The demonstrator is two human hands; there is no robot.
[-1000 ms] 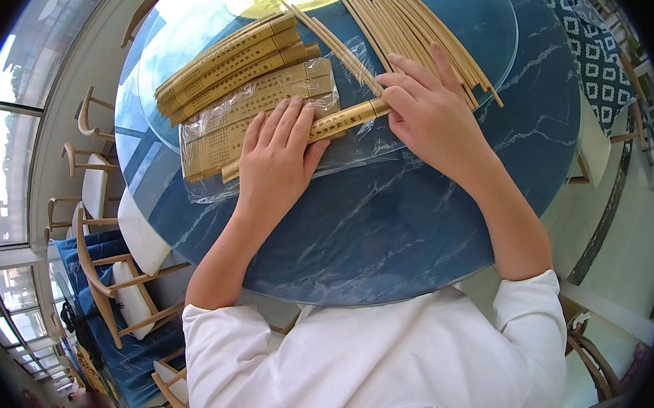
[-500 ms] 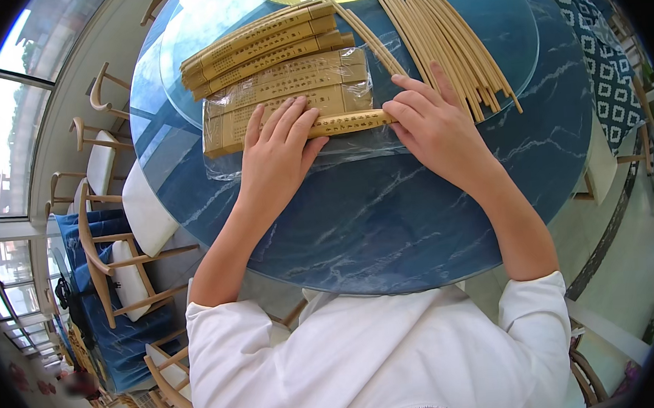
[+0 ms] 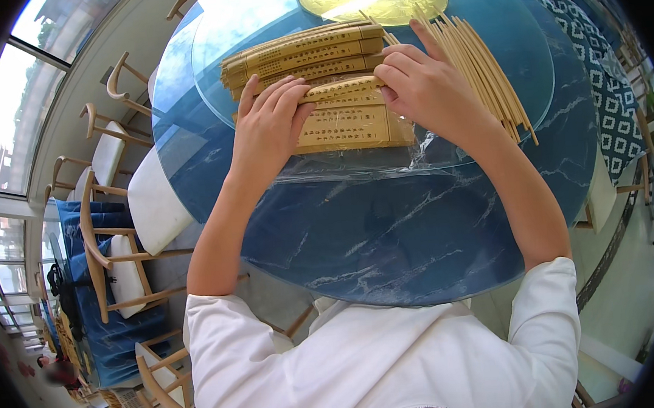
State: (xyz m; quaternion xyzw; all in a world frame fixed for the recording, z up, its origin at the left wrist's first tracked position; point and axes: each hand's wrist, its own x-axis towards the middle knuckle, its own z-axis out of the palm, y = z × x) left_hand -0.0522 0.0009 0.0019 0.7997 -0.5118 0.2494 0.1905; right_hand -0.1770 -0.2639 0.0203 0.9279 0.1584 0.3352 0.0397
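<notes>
A tan paper chopstick sleeve (image 3: 343, 89) with dark printing runs crosswise between my two hands, rounded as if filled. My left hand (image 3: 270, 121) pinches its left end between thumb and fingers. At its right end my right hand (image 3: 426, 87) grips with thumb and curled fingers, the index finger stretched out. Beneath lies a stack of flat sleeves (image 3: 352, 130) on a clear plastic wrapper (image 3: 422, 156). Just beyond are several plump, filled-looking sleeves (image 3: 301, 50), piled side by side. Bare wooden chopsticks (image 3: 489, 79) lie loose beside my right hand, which partly covers them.
The round blue marbled table (image 3: 389, 230) carries a glass turntable (image 3: 538, 75) with a yellow disc (image 3: 373, 0) at its centre. Wooden chairs with white seats (image 3: 156, 204) stand at the left, near a table with a blue cloth (image 3: 124, 339). A patterned cloth (image 3: 617, 123) hangs at the right.
Both hands have moved away from me with the held sleeve, from the near edge of the flat stack toward the filled pile. More of the flat stack now shows. The view has shifted slightly.
</notes>
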